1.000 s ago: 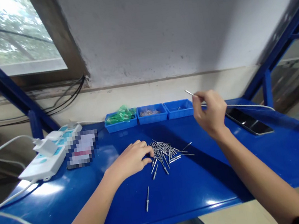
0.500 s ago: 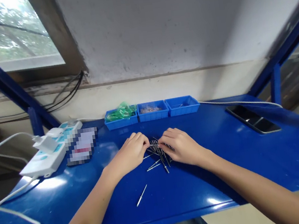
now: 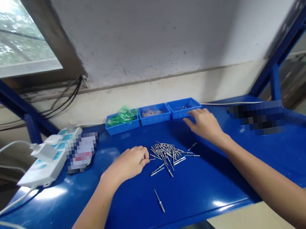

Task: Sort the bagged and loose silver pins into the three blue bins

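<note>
A loose pile of silvery blind rivets (image 3: 166, 153) lies on the blue table. At the pile's left edge my left hand (image 3: 130, 164) is closed in a pinch, a thin rivet stem (image 3: 151, 159) sticking out from its fingertips. My right hand (image 3: 205, 124) hovers beyond the pile to the right, its thumb and fingers apart and nothing visible in them. Its fingertips are just in front of the right blue bin (image 3: 185, 113), which has a few rivets inside. One single rivet (image 3: 159, 200) lies apart, nearer the table's front edge.
The middle bin (image 3: 155, 119) holds small metal parts; the left bin (image 3: 123, 127) holds a green plastic bag (image 3: 124, 115). A white power strip (image 3: 50, 155) with plugs and cables stands left, beside a blurred-out phone (image 3: 83, 152). Another blurred dark object (image 3: 258, 118) lies right.
My right hand has left the pile, moved up and right towards the right bin, and opened. My left hand has drawn slightly left, still pinched. The front single rivet lies farther right, at another angle.
</note>
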The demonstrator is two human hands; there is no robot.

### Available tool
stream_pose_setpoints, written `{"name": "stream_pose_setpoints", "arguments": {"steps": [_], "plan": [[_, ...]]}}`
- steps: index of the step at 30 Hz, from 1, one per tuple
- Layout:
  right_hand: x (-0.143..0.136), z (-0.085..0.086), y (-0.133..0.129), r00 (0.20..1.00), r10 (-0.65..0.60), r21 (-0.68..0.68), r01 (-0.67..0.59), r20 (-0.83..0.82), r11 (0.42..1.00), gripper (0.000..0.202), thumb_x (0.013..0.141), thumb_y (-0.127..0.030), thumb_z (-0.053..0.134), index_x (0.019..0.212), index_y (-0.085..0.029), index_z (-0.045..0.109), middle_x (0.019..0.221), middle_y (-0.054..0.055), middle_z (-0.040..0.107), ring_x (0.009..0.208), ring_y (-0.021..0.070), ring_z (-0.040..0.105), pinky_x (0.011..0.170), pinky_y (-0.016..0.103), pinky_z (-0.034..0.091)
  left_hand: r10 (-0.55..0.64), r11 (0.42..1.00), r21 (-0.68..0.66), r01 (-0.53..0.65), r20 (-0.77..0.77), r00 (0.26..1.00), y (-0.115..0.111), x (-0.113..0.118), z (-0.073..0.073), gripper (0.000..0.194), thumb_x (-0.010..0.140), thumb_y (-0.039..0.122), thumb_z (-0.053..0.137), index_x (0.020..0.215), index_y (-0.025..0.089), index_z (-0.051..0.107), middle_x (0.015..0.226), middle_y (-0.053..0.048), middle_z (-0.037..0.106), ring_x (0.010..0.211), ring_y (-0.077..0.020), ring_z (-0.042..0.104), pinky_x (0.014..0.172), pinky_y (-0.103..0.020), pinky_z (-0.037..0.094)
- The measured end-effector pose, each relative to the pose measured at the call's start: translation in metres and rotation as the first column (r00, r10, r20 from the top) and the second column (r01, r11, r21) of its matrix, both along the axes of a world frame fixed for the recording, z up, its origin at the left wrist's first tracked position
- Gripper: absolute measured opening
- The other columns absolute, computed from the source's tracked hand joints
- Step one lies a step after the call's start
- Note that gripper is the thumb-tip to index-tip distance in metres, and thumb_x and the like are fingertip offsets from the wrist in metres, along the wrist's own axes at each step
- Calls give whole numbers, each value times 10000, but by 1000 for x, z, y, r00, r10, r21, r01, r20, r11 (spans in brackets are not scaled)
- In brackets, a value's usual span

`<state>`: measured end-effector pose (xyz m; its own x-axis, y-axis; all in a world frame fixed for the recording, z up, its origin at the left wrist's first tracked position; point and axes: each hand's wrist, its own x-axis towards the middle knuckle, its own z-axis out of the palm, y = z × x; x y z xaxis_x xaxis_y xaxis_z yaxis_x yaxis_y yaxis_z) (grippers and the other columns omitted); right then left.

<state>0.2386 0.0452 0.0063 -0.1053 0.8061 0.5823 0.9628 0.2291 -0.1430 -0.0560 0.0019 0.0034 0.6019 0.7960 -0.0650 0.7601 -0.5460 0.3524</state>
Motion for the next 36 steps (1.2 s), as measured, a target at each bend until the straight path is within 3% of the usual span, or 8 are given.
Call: {"name": "stream_pose_setpoints", "arguments": {"steps": [4, 9, 20, 24, 27, 29, 32, 36], "plan": [[-46, -7, -34, 882, 472, -128, -468, -3, 874, 280, 909, -386, 446, 1018, -179, 599, 884, 74, 650, 845, 200, 543, 737, 328, 404, 9, 997, 70, -22, 181, 984, 1, 8, 6, 99, 899, 267, 457, 875, 214, 538, 855, -13, 575, 823, -174, 531, 723, -296, 404], [-73, 5, -57, 793, 600, -113, -590, 110, 800, 256, 927, -263, 391, 841, -171, 615, 759, 54, 602, 743, 168, 483, 664, 305, 338, -41, 985, 170, -13, 312, 949, -5, 17, 15, 63, 899, 245, 489, 868, 207, 530, 846, 0, 553, 826, -158, 518, 755, -288, 412], [-51, 23, -51, 842, 525, 137, -538, 121, 832, 173, 901, -219, 422, 843, -177, 579, 793, 63, 621, 755, 166, 518, 672, 308, 368, -12, 983, 179, -47, 314, 949, -5, 12, 13, 175, 904, 323, 491, 1046, 225, 517, 920, -18, 577, 853, -170, 541, 765, -305, 432], [-13, 37, -20, 990, 131, 509, -82, -60, 857, 184, 898, -252, 418, 851, -179, 580, 762, 72, 617, 735, 183, 539, 683, 327, 382, -45, 995, 93, 34, 119, 992, -1, 7, 6, 170, 880, 320, 530, 1033, 248, 544, 967, -17, 579, 918, -196, 535, 769, -315, 414], [6, 30, 4, 978, -196, 307, 210, -77, 928, 260, 888, -342, 435, 934, -146, 599, 808, 99, 636, 755, 217, 566, 634, 318, 368, -97, 992, 82, 96, 10, 995, 2, 7, 0, 72, 885, 285, 531, 912, 233, 572, 959, -12, 570, 919, -197, 523, 784, -325, 385], [4, 17, 7, 980, -198, 86, 200, -28, 976, 286, 880, -370, 447, 969, -146, 601, 847, 105, 649, 762, 222, 583, 620, 304, 367, -85, 992, 91, 86, -14, 996, 2, 8, -2, 92, 901, 239, 494, 837, 211, 555, 919, -13, 568, 862, -184, 522, 748, -318, 376], [-20, 1, -9, 988, 121, -190, -137, -92, 972, 266, 913, -367, 400, 923, -185, 595, 843, 70, 654, 753, 186, 591, 642, 276, 377, -55, 994, 93, 53, 29, 998, 1, 11, 0, 104, 915, 205, 452, 837, 208, 521, 860, -4, 574, 804, -176, 522, 695, -305, 373], [-60, -2, -37, 847, 466, -323, -529, -256, 784, 323, 957, -341, 299, 772, -201, 525, 729, 18, 595, 673, 137, 546, 648, 249, 361, -30, 989, 149, -3, 214, 976, -1, 14, 6, 87, 926, 211, 429, 882, 209, 504, 864, -6, 562, 820, -167, 526, 710, -294, 402]]}}
